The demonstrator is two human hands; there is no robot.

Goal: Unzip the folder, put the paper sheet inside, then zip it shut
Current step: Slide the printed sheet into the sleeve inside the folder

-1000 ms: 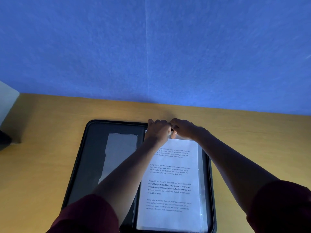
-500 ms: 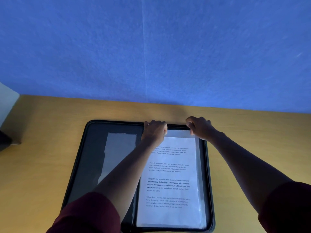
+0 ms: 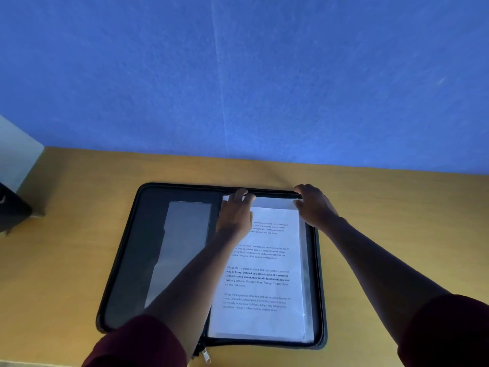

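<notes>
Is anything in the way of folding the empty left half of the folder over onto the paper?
Yes. The left hand and its forearm lie across the spine and paper sheet, and the right hand rests at the folder's top right corner.

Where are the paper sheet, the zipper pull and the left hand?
paper sheet (image 3: 264, 287): head view, middle of the printed page.
zipper pull (image 3: 206, 356): head view, metal tab at the folder's near edge.
left hand (image 3: 235, 214): head view, back of hand.

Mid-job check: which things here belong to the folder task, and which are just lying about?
Job:
- zip folder, open flat
- printed paper sheet, in its right half
- left hand and right hand, at the sheet's top corners

Lying about:
- dark object, desk's left edge
- pale panel
</notes>
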